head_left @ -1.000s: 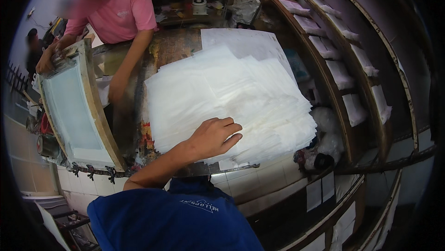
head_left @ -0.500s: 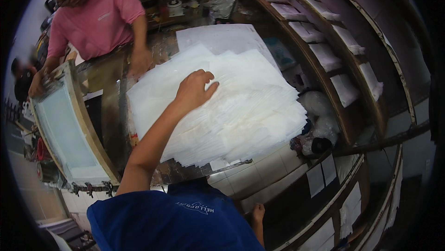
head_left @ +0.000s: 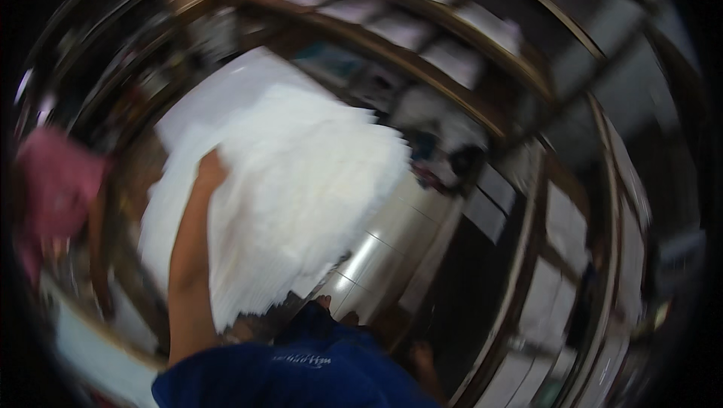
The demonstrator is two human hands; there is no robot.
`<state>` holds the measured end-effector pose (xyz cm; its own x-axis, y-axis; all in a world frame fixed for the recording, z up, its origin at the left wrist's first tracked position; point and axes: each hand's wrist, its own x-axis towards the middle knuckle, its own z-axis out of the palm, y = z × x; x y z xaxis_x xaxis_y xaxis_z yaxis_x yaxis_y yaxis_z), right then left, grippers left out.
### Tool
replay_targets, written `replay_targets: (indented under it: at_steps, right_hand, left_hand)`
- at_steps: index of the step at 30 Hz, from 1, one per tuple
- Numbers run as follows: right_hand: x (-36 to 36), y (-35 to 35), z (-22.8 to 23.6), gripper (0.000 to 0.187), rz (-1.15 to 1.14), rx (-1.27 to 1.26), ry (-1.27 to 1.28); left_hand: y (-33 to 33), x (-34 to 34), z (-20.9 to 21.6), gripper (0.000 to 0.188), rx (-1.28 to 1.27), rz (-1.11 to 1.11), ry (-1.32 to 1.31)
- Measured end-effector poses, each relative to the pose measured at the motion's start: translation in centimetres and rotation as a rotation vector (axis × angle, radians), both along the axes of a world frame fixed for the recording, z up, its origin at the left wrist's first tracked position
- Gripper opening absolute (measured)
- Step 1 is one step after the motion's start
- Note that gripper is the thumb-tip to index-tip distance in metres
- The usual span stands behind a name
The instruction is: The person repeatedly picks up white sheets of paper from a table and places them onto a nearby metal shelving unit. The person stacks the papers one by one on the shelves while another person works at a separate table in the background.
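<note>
A broad, fanned pile of thin white sheets point(head_left: 301, 174) lies on the worktable, its edges stepped and uneven. My left hand point(head_left: 212, 169) rests at the left part of the pile, with the arm reaching up from below. Its fingers are smeared and partly hidden, so I cannot see whether they grip a sheet. A larger pale sheet point(head_left: 245, 80) shows from under the far side of the pile. Low beside my blue shirt hangs my right hand point(head_left: 423, 354), away from the sheets and too blurred to make out its fingers.
At the left stands another person in a pink shirt point(head_left: 60, 174), near a wood-framed screen point(head_left: 105, 355). Shelves with white packs point(head_left: 399, 30) run along the far right. Clear plastic bags point(head_left: 444, 118) lie beyond the table; a rack with white sheets point(head_left: 544, 302) stands at right.
My view has swung to the right, so the pile, the person and the screen now sit further left and look blurred. My left hand stays over the pile; my right hand stays low.
</note>
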<state>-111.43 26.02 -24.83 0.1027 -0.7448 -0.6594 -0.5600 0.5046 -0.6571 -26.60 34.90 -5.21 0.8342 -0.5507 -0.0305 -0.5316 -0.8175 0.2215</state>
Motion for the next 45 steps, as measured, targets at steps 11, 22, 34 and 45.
replay_targets:
  at_steps: [11,22,34,45]
  right_hand:
    - [30.8,-11.1,29.4,0.024,0.419,-0.764,-0.606]
    - [35.2,-11.4,50.1,0.047,1.07,-0.834,-0.346]
    - [1.4,-2.5,72.7,0.039,0.598,-1.138,0.306]
    - [-36.2,22.9,73.5,0.029,-0.745,-0.97,0.537]
  left_hand:
    - [-2.6,-6.2,9.8,0.03,-0.18,-0.088,0.06]
    - [-8.7,-38.0,25.6,0.014,-0.941,-0.831,0.239]
    - [-4.8,-49.5,29.7,0.013,-1.602,-1.148,0.318]
    - [-0.7,-61.2,16.5,0.013,-0.834,-1.038,0.885]
